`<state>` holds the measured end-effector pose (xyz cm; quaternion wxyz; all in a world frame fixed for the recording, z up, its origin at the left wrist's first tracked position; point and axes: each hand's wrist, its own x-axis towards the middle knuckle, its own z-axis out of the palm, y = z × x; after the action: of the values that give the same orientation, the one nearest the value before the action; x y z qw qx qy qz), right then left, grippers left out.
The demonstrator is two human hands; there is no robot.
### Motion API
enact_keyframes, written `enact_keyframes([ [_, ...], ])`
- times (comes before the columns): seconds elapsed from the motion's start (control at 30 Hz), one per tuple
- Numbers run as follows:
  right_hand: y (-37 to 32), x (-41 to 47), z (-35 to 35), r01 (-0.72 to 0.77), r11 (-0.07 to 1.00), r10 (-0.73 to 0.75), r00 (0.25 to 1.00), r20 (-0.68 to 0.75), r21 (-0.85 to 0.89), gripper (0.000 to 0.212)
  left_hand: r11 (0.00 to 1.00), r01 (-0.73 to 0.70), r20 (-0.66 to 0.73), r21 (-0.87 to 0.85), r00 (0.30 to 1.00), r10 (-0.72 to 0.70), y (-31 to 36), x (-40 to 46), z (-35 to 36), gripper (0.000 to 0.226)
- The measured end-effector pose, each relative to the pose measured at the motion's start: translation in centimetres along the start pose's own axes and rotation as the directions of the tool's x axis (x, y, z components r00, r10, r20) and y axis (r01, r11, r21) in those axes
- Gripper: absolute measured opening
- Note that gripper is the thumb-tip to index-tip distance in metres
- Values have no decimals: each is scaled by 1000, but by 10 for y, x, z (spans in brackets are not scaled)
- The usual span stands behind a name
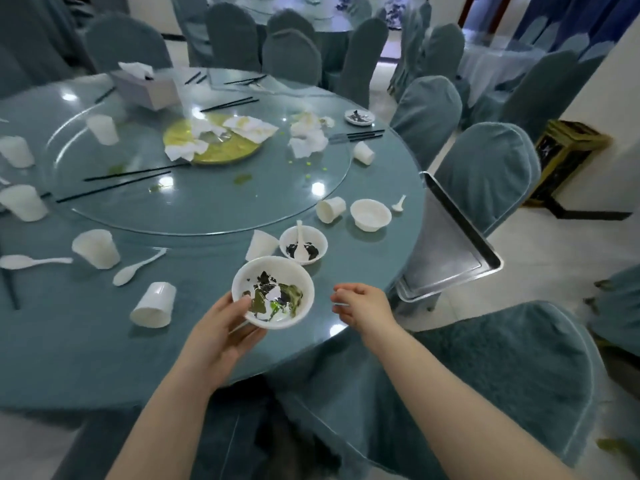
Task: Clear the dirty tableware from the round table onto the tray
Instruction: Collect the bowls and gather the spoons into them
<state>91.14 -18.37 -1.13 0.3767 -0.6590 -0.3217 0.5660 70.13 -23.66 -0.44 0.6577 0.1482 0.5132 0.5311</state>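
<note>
The left hand holds a white bowl just above the near edge of the round table. The thumb is hooked over the rim and the fingers are curled under the bottom. Inside the bowl are dark and green scraps of food. The right hand is just beside the bowl, not touching it. Its fingers are loosely curled, and something thin and pale seems to sit at the fingertips (it is too small to tell what).

Behind the held bowl sits a second bowl with dark leftovers and a white spoon in it. A tipped cup lies against its left side. Further right is a clean-looking bowl, with a cup on its side to its left and a small spoon to its right.

The metal tray rests on a chair, tilted, right next to the table's right edge. It has nothing on it.

More cups lie on the left part of the table, one on its side near the left hand. A long spoon lies close to it. On the glass turntable are black chopsticks, a yellow plate with crumpled napkins, and a tissue box.
</note>
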Motion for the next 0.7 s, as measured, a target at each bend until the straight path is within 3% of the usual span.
enact_keyframes([
  [0.17,-11,58,0,73,979,-60,996,72,-192,12,991,-48,-133,-122,991,32,2,24,8,18],
  [0.47,-36,147,35,195,869,-191,980,56,-455,10,987,-49,-239,-155,971,11,26,76,-9,13],
  [0.53,-44,161,55,221,821,-231,972,48,-527,18,985,-37,-249,-166,969,-5,35,93,-12,13],
  [0.63,-45,179,82,245,677,-267,960,79,-694,4,985,-31,-234,-169,972,-9,45,113,-17,11],
  [0.7,-42,193,95,211,600,-232,969,85,-772,8,986,-24,-212,-167,977,-12,50,125,-20,13],
])
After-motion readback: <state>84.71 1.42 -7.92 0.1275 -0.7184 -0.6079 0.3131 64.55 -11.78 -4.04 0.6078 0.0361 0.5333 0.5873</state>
